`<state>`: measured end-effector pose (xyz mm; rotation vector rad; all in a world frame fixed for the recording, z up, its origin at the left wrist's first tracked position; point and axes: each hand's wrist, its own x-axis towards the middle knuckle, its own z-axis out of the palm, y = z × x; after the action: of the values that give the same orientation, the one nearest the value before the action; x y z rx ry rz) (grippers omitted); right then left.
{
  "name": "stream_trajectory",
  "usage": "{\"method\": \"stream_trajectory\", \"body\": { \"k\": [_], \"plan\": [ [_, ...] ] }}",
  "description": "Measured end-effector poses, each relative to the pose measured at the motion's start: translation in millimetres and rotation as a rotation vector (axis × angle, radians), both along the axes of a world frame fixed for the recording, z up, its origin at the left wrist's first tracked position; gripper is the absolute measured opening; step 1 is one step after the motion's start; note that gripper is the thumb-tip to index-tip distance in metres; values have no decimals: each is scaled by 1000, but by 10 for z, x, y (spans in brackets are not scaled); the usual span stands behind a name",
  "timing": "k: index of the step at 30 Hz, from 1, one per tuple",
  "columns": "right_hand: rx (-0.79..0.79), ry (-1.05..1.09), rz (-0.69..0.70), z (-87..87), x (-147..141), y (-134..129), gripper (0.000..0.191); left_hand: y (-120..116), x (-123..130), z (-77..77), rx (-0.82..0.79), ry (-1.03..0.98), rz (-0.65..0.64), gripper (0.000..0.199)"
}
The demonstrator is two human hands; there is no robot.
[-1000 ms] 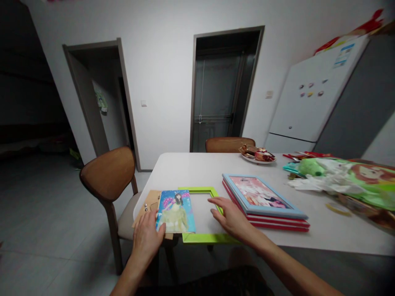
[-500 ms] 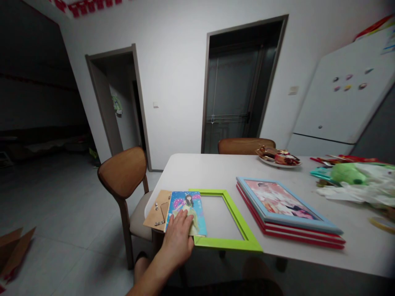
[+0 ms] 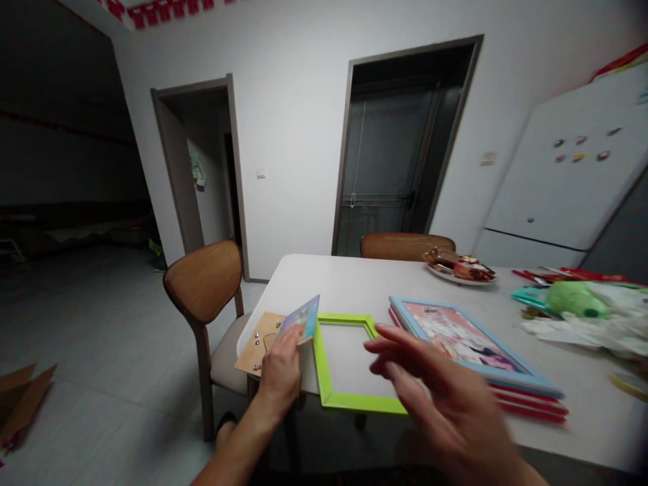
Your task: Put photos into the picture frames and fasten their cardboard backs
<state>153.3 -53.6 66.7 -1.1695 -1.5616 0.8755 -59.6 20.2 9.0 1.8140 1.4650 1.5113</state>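
My left hand [image 3: 281, 368] grips a blue illustrated picture card [image 3: 304, 318], which is lifted and tilted above the table. Beneath and to the left of it lies a brown backing board [image 3: 253, 347] with small metal clips. A lime green picture frame [image 3: 324, 368] lies flat, and the white tabletop shows through its opening. My right hand [image 3: 430, 385] hovers over the right side of this frame, its fingers stretched out and holding nothing; it is a little blurred. Behind it sits a stack with a light blue framed picture [image 3: 470, 331] on top and red frames [image 3: 531, 405] underneath.
The white table [image 3: 339, 280] also bears a plate of wrapped items [image 3: 460, 266], a green plush toy [image 3: 577, 300] with white wrapping, and a tape roll [image 3: 628, 385]. Wooden chairs [image 3: 207, 277] stand at the left and far sides. A cardboard box [image 3: 25, 405] is on the floor.
My left hand has picked up the picture card from the green frame's left edge and tilted it up. My right hand has come into view from the lower right.
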Motion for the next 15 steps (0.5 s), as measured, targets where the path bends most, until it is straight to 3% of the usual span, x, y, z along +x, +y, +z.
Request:
{"method": "stream_trajectory", "body": {
  "k": [3,7,11,13,15],
  "plan": [
    [-154,81,61,-36,-273,492,37,59,-73,176,19,-362,38,23],
    [-411,282,90,-329,-526,801,39,14,172,245,-3,-573,-9,36],
    [-300,342,-23,-488,-509,947,36,-66,524,138,-105,-978,-237,41],
    [-267,283,-116,-471,-351,1055,37,-60,577,62,-173,-994,-284,42],
    [-307,179,-145,-416,-125,1173,39,-33,549,-13,-226,-852,-237,45]
  ]
}}
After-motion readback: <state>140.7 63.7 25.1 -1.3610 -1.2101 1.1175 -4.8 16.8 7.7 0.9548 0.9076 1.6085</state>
